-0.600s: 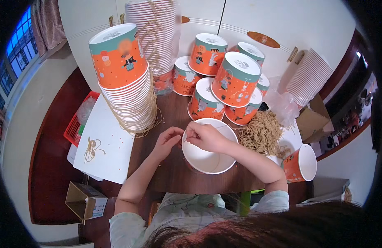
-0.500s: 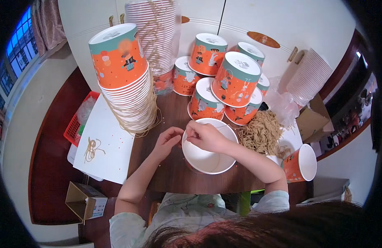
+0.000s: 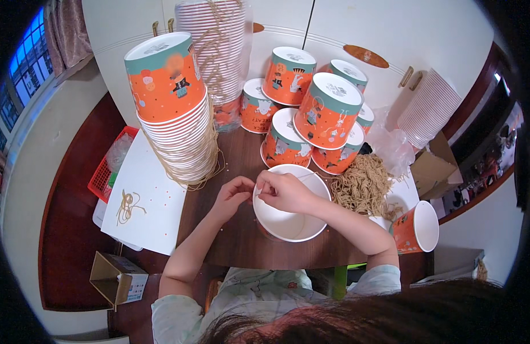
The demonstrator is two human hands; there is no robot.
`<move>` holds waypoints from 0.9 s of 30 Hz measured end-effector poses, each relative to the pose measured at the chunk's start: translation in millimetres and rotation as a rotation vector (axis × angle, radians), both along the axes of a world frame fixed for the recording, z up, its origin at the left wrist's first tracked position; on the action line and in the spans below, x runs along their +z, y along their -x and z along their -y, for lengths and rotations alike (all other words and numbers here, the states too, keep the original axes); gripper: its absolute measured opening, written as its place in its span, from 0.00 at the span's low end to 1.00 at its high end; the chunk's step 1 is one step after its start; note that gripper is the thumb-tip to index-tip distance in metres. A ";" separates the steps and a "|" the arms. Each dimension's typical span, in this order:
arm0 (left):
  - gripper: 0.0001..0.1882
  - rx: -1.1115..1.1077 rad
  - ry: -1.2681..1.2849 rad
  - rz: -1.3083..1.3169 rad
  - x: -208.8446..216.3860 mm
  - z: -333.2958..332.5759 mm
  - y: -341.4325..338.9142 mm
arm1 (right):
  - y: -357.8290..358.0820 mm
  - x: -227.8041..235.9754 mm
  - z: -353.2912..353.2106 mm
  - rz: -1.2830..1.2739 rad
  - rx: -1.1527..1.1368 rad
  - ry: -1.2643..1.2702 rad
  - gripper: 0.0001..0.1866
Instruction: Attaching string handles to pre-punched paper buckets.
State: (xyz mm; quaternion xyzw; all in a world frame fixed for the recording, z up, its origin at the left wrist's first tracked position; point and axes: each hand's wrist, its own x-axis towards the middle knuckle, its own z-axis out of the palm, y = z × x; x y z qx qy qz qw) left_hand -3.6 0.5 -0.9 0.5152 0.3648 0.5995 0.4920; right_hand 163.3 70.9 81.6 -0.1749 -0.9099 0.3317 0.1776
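A white-lined paper bucket (image 3: 290, 221) stands mouth up on the brown table in front of me. My left hand (image 3: 233, 198) is just outside its left rim, its fingers curled and their tips close to the wall. Over the mouth reaches my right hand (image 3: 282, 190), thumb and fingers pinched together by the same part of the rim. What lies between the fingertips of either hand is too small to make out. A thin tan cord (image 3: 315, 174) shows at the bucket's right rim, and more of it seems to hang inside.
Behind stand several upside-down orange buckets (image 3: 328, 112), piled up. A tall nested stack (image 3: 176, 137) draped with cords rises at left, beside loose cord (image 3: 127, 206) on white board. At right are a heap of tan cords (image 3: 362, 186), a tipped bucket (image 3: 407, 232) and a cardboard box (image 3: 437, 169).
My right hand's fingers have shifted very slightly at the left rim. The bucket and my left hand stay almost where they were.
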 end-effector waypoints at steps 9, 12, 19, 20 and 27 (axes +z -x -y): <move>0.11 -0.023 -0.090 -0.209 8.8 2.1 5.9 | 0.4 -1.5 -0.3 -0.005 0.024 -0.009 0.10; 0.09 0.007 -0.147 -0.247 8.8 3.0 6.5 | 1.1 -2.3 -1.0 0.010 0.028 -0.011 0.10; 0.03 -0.005 -0.084 -0.143 10.9 2.8 12.5 | 0.4 -2.0 -0.9 0.035 0.036 -0.014 0.11; 0.03 -0.038 -0.042 0.022 9.8 2.2 15.7 | 0.1 -1.5 -0.5 0.048 0.030 -0.028 0.11; 0.03 -0.052 -0.097 0.710 18.5 1.6 32.5 | -1.5 0.6 -0.1 0.154 -0.008 -0.124 0.11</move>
